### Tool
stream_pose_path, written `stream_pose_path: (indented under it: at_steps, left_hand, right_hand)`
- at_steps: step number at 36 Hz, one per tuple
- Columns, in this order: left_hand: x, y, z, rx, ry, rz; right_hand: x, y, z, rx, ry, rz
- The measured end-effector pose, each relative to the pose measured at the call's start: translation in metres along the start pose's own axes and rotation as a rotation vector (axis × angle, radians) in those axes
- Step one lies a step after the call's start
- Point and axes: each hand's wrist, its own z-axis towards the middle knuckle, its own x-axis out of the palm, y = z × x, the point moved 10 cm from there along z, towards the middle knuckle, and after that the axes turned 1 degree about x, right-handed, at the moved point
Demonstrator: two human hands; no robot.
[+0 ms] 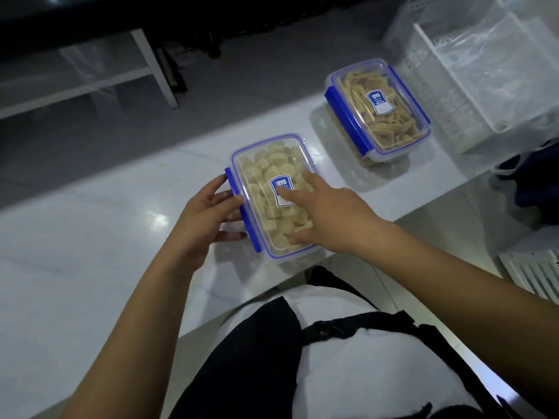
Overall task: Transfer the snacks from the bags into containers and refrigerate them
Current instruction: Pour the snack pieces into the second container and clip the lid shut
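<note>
Head view: left hand (pixel 208 216) fingers spread on the clip (pixel 242 211) at nine o'clock, right hand (pixel 329 213) flat on the lid (pixel 272 167); an unlatched clip could spill snacks.

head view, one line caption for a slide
Left hand at the blue latch, right hand pressing the lid of the near snack container.

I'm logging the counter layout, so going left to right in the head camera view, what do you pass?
left hand → container of round pale snacks → container of stick snacks → clear plastic bag over a white basket
</note>
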Motion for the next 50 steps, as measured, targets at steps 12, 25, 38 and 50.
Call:
stream_pose_path:
  at_steps: [12,25,38,50]
  left_hand:
    - [0.029,-0.01,-0.009,0.15,-0.062,0.277]
    - [0.027,-0.002,-0.007,0.136,-0.048,0.155]
    - [0.026,0.008,-0.006,0.084,-0.05,0.103]
    - [0.024,0.009,-0.006,0.082,-0.076,0.123]
  right_hand:
    - [-0.003,0.004,0.002,0.011,-0.043,-0.004]
    - [-0.034,-0.047,0.01,0.137,-0.311,0.631]
    - [0.009,-0.088,0.04,0.411,0.143,1.116]
    - [-0.006,-0.082,0.036,0.379,-0.113,1.032]
